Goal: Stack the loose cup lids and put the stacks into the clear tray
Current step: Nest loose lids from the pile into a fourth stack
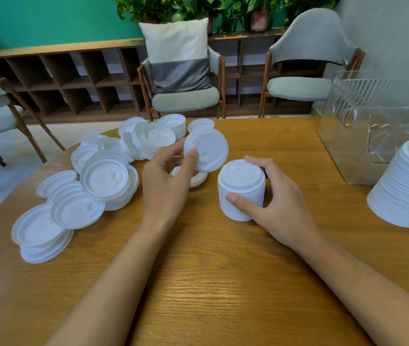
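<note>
My left hand [166, 178] pinches a single white cup lid [209, 149], tilted and lifted just above and left of a short stack of lids [242, 191]. My right hand [272, 198] grips that stack from the right, thumb on its front and fingers behind it, as it stands on the wooden table [210, 270]. Several loose lids [103, 178] lie scattered and overlapping on the table's left side. A clear ribbed tray [358, 131] stands at the far right, and I cannot tell what is inside it. A taller lid stack [408, 186] sits in front of the tray.
Another lid [193, 177] lies flat on the table under my left hand's fingers. Three chairs [186, 96] stand beyond the table's far edge, one with a cushion. A wooden shelf unit and potted plants line the green wall.
</note>
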`<act>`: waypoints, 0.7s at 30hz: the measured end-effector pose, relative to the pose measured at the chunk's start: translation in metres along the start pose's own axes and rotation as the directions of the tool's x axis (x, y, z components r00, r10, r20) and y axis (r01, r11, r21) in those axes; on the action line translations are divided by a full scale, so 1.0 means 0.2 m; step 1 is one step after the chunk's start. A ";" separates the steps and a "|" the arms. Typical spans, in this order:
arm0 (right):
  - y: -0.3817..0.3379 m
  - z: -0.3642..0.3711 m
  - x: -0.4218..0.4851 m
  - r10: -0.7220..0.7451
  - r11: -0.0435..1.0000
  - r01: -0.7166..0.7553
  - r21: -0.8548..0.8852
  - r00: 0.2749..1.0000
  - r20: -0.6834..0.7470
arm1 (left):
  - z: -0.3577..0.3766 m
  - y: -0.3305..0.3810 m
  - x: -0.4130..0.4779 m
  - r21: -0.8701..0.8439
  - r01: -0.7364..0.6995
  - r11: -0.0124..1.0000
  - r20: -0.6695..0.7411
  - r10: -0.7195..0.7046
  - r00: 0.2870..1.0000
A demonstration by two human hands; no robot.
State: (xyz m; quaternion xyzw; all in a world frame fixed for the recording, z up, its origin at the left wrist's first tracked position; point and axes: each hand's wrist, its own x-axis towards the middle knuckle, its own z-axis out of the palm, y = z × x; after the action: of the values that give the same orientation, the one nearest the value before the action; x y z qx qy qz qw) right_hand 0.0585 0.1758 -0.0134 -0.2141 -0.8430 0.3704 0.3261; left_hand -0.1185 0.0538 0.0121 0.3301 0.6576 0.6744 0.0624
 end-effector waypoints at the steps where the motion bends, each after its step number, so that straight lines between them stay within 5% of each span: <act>1: 0.00 0.00 0.00 -0.001 1.000 0.001 0.002 1.000 0.000 | 0.00 0.02 0.00 -0.078 0.065 0.995 0.020 -0.064 0.998; 6: -0.01 -0.01 0.00 -0.008 1.000 0.008 0.018 1.000 0.011 | 0.02 0.06 -0.03 -0.149 0.183 0.972 0.188 -0.154 0.970; 21: -0.02 0.01 -0.01 -0.125 0.992 0.124 0.014 0.990 0.061 | 0.07 0.02 -0.08 0.158 -0.047 0.986 0.326 -0.007 0.945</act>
State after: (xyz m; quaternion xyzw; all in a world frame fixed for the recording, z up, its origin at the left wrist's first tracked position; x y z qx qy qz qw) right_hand 0.0588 0.1710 -0.0116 -0.1478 -0.8624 0.3603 0.3234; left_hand -0.0982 0.0568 0.0085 0.4476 0.6879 0.5550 0.1358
